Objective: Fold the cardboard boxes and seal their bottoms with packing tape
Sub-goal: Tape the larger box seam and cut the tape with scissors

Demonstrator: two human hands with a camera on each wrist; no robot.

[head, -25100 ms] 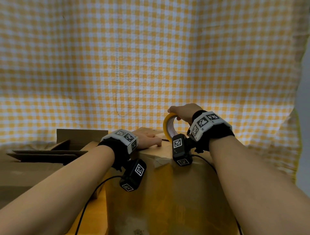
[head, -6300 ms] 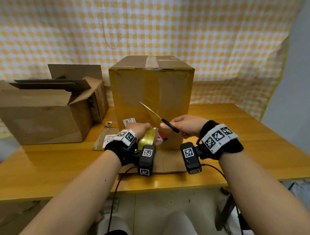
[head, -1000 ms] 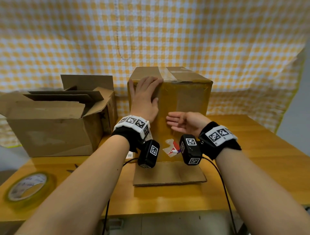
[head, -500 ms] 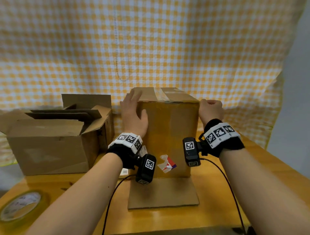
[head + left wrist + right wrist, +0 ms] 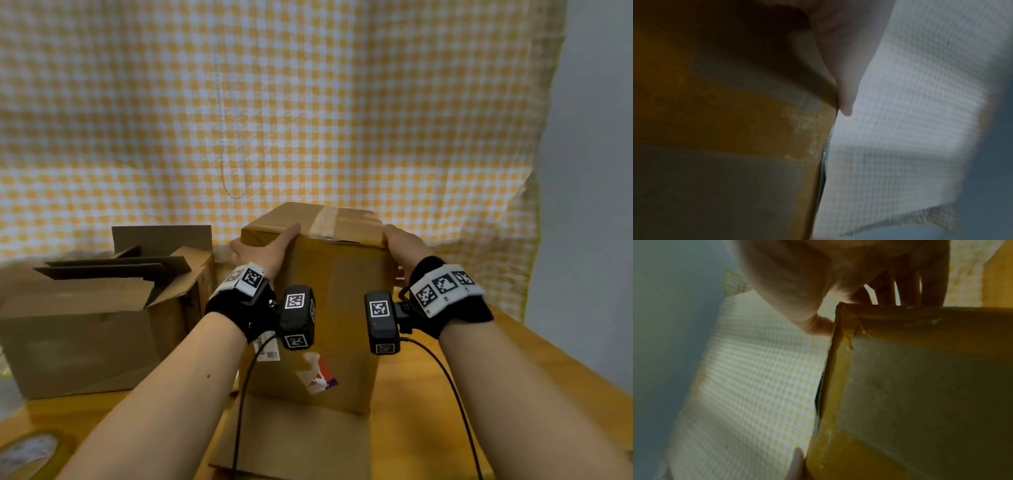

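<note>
A tall brown cardboard box [image 5: 339,308] stands on the wooden table [image 5: 431,394], with a strip of packing tape [image 5: 325,219] across its closed upper face. One flap [image 5: 301,438] lies flat on the table toward me. My left hand [image 5: 267,246] presses flat on the box's upper left corner, thumb stretched along the top front edge. My right hand [image 5: 400,246] holds the upper right corner. In the right wrist view its thumb [image 5: 818,327] hooks over the box [image 5: 920,386] edge and its fingers lie on the side face. The left wrist view shows the box [image 5: 725,129] wall close up.
An open, empty-looking cardboard box [image 5: 85,325] with raised flaps stands at the left. A roll of packing tape [image 5: 27,452] lies at the table's near left corner. A yellow checked cloth [image 5: 308,120] hangs behind; a grey wall is at the right.
Over the last second my right hand left the box's front face and went to its upper right corner. My left hand slid from the front face to the left corner. The box has turned slightly.
</note>
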